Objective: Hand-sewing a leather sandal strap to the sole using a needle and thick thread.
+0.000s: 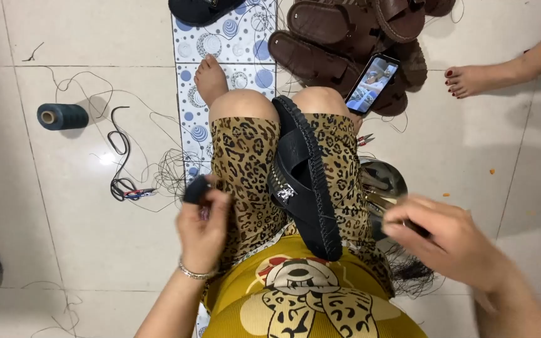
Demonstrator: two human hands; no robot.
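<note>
Black sandal (305, 188) lengthwise between knees

We record bright, even indoor light; a small glare spot sits on the glossy pale floor tiles (104, 158), and the dark thread spool (62, 116) casts a soft shadow to its right. The right hand (449, 241) is slightly motion-blurred, and tile lines bow near the frame edges.

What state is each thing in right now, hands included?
Black sandal: wedged upright between the knees, unheld.
Left hand: grip shut on a small dark piece.
Right hand: closed on a thin tool, over the metal bowl.
Phone: screen lit.
Thread spool: lying sideways.
</note>
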